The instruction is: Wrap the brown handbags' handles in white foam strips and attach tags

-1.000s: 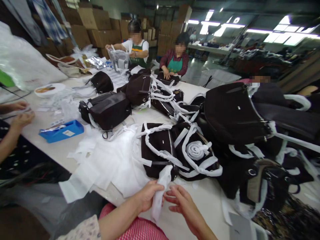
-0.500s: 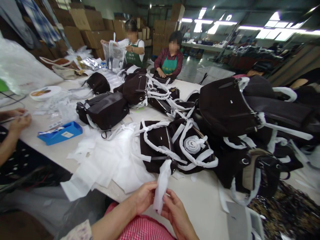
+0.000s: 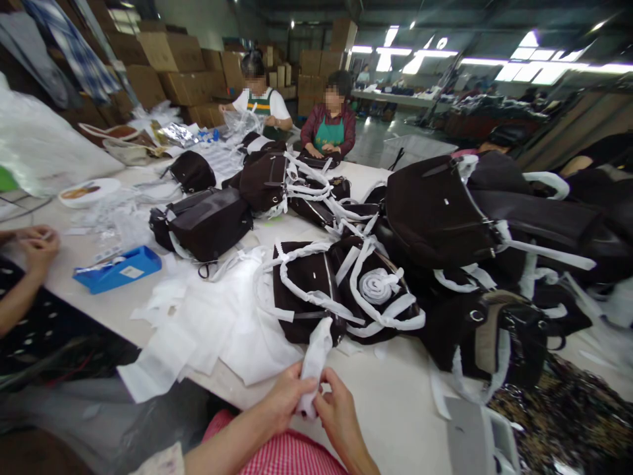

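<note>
My left hand [image 3: 283,398] and my right hand [image 3: 339,410] pinch a narrow white non-woven strip [image 3: 315,363] between them, low in the view at the table's near edge. The strip's upper end stands up in front of a black fabric bag [image 3: 301,290], which is bound with white strips. On that bag lies a rolled white strip [image 3: 376,285]. Loose white non-woven sheets [image 3: 208,323] spread to the left of my hands, close to but apart from them.
A long white table [image 3: 390,376] carries several more black bags, heaped at the right. A co-worker's hands [image 3: 37,244] work at the left, near a blue box [image 3: 119,269]. Two co-workers sit at the far end, before stacked cardboard cartons [image 3: 173,59].
My hands have drawn closer together on the white strip, and more of it is gathered in my fingers. The whole view has shifted slightly as my head moved.
</note>
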The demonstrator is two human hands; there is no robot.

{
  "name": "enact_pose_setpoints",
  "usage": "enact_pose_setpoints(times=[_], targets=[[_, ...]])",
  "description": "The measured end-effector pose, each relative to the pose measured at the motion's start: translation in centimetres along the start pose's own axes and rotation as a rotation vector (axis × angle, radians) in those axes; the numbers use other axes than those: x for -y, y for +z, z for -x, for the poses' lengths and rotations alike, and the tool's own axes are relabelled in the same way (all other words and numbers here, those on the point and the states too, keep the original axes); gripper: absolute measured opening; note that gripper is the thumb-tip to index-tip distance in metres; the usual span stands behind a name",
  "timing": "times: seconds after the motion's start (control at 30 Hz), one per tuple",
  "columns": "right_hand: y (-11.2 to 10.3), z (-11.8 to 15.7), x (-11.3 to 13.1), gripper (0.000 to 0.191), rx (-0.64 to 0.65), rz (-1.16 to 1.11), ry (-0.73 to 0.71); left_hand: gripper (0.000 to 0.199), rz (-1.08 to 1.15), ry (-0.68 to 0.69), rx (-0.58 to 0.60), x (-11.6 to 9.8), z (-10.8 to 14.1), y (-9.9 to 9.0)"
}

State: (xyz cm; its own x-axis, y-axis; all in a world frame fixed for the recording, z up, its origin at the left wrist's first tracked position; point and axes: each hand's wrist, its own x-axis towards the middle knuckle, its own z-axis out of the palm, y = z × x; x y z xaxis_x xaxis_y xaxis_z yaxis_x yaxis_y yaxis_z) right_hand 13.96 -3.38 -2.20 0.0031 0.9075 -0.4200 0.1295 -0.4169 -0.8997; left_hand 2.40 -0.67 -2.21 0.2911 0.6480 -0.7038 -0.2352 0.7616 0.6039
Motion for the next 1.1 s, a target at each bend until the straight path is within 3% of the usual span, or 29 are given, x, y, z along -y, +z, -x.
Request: enact_pose_setpoints(times=[0.13, 0.3, 0.5, 0.6, 0.77, 0.9, 1.03, 1.1], targets=[[-1.5, -0.5, 0.5, 0.023, 0.19, -0.133, 0.119, 0.041, -0.01, 0.021, -0.033, 0.1, -0.3, -0.2], [-2.1, -1.8, -0.4, 0.035, 0.143, -0.309, 0.195, 0.048, -0.015, -0.061, -0.022, -0.5, 0.3, -0.1], [-1.6, -1.9, -0.3, 0.027, 0.27, -0.657, 0.199, 0.041, 0.042, -0.012, 0.063, -1.0, 0.5, -0.2], [-1.3, -1.3, 0.1, 0.032, 0.316, -0.698, 0.21, 0.041, 0.105, -0.047, 0.129, -0.8, 0.3, -0.8], [-0.3, -1.2, 0.1, 0.034, 0.254, -0.508, 0.243, 0.046, 0.117, -0.072, 0.166, -0.3, -0.1, -1.5], [0.3, -1.0, 0.2, 0.031, 0.145, -0.431, 0.158, 0.039, 0.175, -0.117, 0.171, -0.5, -0.4, -1.2], [0.4, -0.7, 0.6, 0.031, 0.044, -0.424, 0.081, 0.032, 0.41, -0.243, 0.406, -1.3, -0.1, -1.5], [0.3, -0.7, 0.7, 0.03, 0.039, -0.422, 0.093, 0.035, 0.414, -0.309, 0.518, -1.6, 0.2, -1.9]])
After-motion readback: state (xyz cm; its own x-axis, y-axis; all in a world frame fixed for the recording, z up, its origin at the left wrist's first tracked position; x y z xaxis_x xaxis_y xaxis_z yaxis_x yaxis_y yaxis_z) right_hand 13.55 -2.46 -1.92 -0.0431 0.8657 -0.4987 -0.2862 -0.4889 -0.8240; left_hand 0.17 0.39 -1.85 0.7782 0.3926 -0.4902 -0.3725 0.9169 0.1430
